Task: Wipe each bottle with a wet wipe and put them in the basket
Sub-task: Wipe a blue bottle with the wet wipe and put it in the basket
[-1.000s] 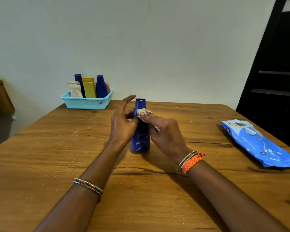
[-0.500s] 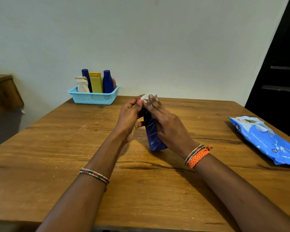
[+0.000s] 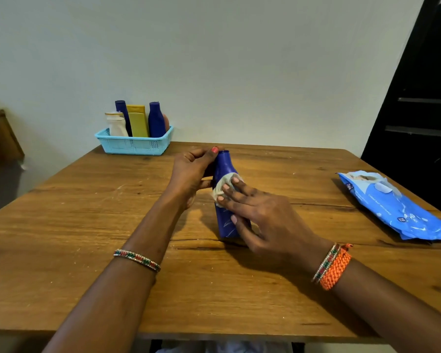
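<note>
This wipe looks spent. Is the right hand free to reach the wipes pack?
Probably yes: bare table lies between the right hand and the pack, though its fingers press the wipe.

Wipes pack (image 3: 392, 205) — print illegible

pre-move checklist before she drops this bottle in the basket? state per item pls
1. Left hand grips the blue bottle near its neck: ok.
2. Right hand presses the wet wipe flat on the bottle's shoulder: ok.
3. Bottle wiped all round: cannot tell, its far side is hidden.
4. Bottle base on the table, bottle leaning slightly: ok for wiping, not yet lifted.
5. Room in the basket: cannot tell; five bottles stand in it, free floor is hidden by its wall.
6. Path from bottle to basket free of objects: ok; the wipes pack lies off to the right.
</note>
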